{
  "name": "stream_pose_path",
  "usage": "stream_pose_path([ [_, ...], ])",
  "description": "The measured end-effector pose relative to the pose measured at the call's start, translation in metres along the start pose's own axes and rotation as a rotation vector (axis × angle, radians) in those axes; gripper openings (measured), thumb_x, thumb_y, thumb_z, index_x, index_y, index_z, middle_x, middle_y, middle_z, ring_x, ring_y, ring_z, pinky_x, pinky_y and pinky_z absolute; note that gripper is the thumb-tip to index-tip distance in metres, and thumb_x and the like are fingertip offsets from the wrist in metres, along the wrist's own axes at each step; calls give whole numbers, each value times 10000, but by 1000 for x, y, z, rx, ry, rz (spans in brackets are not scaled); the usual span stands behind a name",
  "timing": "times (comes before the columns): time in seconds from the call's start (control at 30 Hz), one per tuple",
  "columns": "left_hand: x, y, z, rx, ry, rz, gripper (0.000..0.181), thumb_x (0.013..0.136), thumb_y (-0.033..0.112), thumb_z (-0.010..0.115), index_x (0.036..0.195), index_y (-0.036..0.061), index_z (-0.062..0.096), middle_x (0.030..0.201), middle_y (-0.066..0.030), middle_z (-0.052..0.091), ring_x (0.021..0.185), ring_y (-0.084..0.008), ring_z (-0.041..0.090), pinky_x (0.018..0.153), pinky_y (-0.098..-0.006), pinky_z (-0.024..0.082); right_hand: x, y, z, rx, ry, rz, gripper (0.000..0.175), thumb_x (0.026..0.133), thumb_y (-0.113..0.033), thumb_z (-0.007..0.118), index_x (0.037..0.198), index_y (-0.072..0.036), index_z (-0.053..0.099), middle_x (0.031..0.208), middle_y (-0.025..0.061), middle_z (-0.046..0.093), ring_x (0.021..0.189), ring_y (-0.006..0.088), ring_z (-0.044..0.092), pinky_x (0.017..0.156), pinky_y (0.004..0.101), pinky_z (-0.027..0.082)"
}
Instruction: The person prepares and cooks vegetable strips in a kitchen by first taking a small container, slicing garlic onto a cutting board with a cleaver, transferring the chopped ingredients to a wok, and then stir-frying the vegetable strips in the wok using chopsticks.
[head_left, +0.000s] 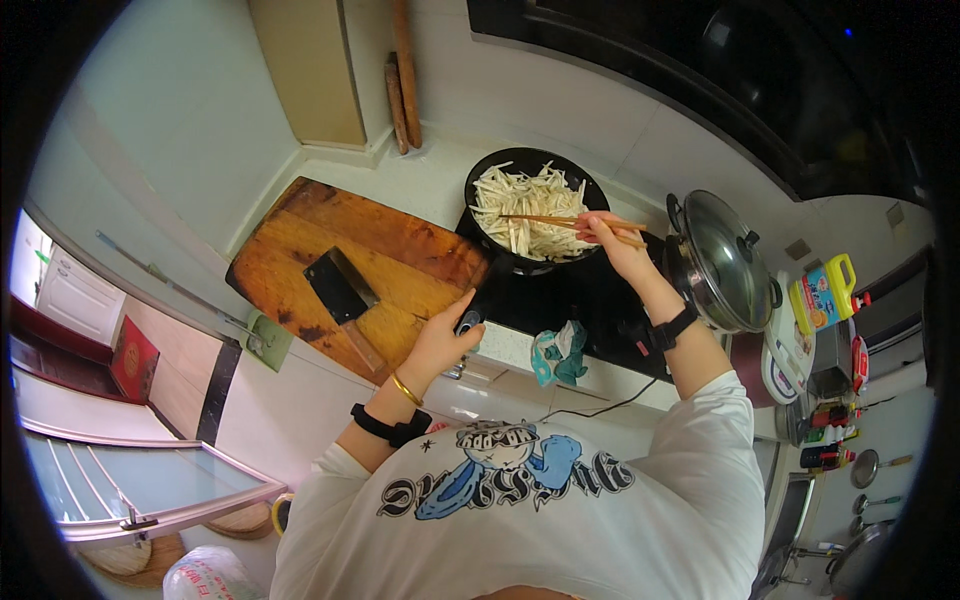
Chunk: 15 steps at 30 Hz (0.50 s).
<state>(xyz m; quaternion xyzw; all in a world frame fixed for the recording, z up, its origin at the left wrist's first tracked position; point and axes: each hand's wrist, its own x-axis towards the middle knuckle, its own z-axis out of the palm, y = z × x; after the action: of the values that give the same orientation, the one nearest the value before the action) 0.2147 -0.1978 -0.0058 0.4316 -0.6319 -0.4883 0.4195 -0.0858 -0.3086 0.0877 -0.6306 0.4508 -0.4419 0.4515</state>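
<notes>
A black pan (604, 196) stands on the stove, heaped with pale, thin-cut strips of food (529, 210). My right hand (609, 232) holds a pair of wooden chopsticks (551, 219), their tips over the strips. Beside the right edge of a worn wooden cutting board (412, 247), my left hand (442, 334) is around the rounded end of a dark handle (469, 322). That handle points towards the pan, but its join blends into the black stove. A cleaver (341, 289) with a wooden handle lies flat on the board.
A crumpled teal-and-white cloth (559, 354) lies at the stove's front edge, near a black cord (600, 411). Right of the pan stands a lidded pot (720, 259), then a yellow cleaner bottle (825, 292). A range hood (637, 82) hangs above; two wooden rods (405, 90) lean in the corner.
</notes>
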Motion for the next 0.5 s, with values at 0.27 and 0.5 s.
stream_pose_path([
  [0.27,-3,9,-4,49,13,-6,593,784,159,609,1303,-45,408,1186,-218,561,1066,-214,566,909,-271,412,-40,-61,-9,-45,49,-60,235,909,-172,550,1024,19,623,902,95,655,786,149,625,712,258,515],
  [0.5,0,0,-1,16,-1,33,597,780,163,613,1304,-39,411,1159,-212,576,1049,-205,570,894,-263,416,-18,-11,32,-632,-173,-300,165,877,-115,558,970,0,631,854,134,643,739,266,618,647,317,490],
])
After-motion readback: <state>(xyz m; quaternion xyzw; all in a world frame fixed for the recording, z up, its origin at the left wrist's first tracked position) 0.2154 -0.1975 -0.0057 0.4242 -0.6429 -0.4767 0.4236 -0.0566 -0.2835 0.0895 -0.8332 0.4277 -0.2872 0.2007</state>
